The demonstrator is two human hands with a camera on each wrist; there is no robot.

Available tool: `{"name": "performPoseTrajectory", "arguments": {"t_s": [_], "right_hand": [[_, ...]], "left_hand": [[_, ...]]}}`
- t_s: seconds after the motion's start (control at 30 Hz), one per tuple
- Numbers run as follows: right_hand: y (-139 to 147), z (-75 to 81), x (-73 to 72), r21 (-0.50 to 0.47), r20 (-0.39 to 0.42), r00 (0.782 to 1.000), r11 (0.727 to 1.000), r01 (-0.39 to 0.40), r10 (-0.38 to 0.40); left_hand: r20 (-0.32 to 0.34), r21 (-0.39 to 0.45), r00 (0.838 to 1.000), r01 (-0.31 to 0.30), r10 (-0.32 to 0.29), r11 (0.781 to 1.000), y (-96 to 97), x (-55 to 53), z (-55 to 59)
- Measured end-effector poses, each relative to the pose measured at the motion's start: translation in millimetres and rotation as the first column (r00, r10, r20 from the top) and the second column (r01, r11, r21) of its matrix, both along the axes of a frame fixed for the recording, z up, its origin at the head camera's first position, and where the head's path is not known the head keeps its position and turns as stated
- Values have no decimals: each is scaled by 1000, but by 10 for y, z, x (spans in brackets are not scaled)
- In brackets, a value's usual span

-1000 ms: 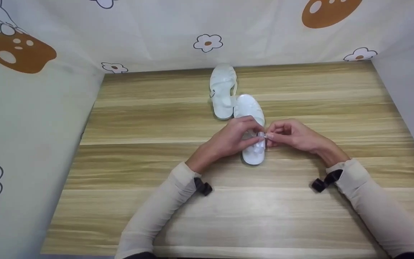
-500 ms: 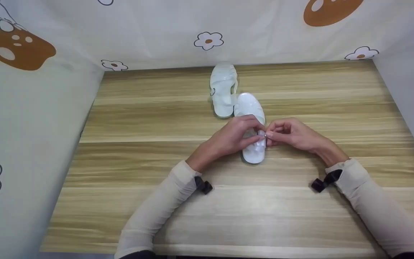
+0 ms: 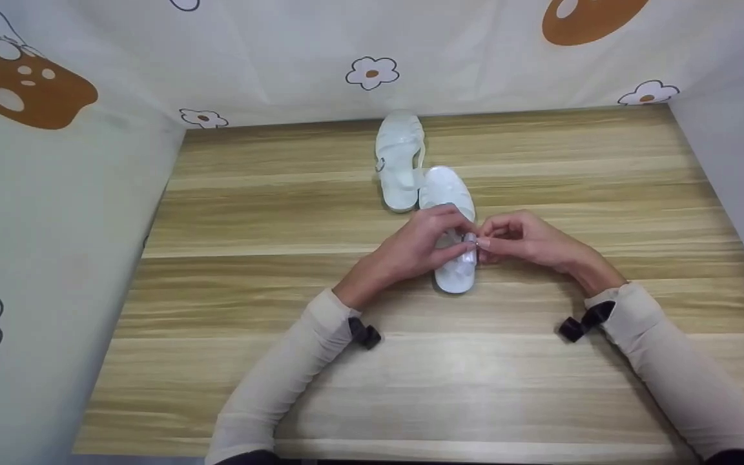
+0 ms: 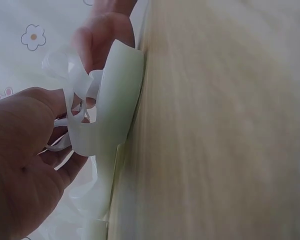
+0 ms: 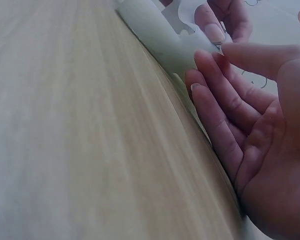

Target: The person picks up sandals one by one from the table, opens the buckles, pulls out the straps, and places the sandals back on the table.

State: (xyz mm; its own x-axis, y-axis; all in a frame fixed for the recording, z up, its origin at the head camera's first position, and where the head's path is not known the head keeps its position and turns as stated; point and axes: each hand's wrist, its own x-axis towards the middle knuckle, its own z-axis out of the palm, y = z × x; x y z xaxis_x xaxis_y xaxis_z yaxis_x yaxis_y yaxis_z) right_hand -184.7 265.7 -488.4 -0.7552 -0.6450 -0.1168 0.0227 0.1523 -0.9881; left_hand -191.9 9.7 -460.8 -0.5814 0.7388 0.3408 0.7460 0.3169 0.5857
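A white sandal [image 3: 454, 281] with a heel strap [image 4: 79, 75] lies sole-down in the middle of the table, toe pointing away. My left hand [image 3: 418, 247] reaches over it from the left and pinches the ankle strap [image 3: 469, 253] between thumb and fingers. From the right, my right hand [image 3: 533, 244] pinches at the sandal's outer side, thumb against forefinger. A small metal buckle [image 5: 219, 46] shows at that thumb tip in the right wrist view. The fingers largely hide the strap's end.
A matching white sandal [image 3: 400, 194] lies beyond and left of the near one, close beside its toe, with a small buckle [image 3: 381, 165] on its left side. Behind the wood-grain table [image 3: 249, 213] hangs a patterned cloth [image 3: 294, 58].
Both hands stay together at the strap with only tiny finger motion. The sandals have not moved on the table; the head view has shifted slightly.
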Motion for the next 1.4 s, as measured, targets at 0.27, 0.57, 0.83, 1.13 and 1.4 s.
{"name": "performPoseTrajectory", "arguments": {"t_s": [0.27,0.57,0.83,1.13,1.4], "right_hand": [[-20,8,4,8,-5,1000,1000,20,-20],[-35,-13,-24,12,24,1000,1000,18,-18],[-45,9,-12,12,20,1000,1000,23,-23],[-63,14,4,24,3,997,996,80,-80],[-73,-12,5,64,-124,980,984,165,-156]], "left_hand": [[15,32,1000,5,-6,999,-11,-19,-22],[29,78,999,17,-19,997,-50,-48,-69],[21,44,1000,22,-23,999,-58,-60,-53],[38,14,999,3,-3,1000,-50,-45,-39],[8,-10,1000,-23,23,1000,-26,-22,-2]]}}
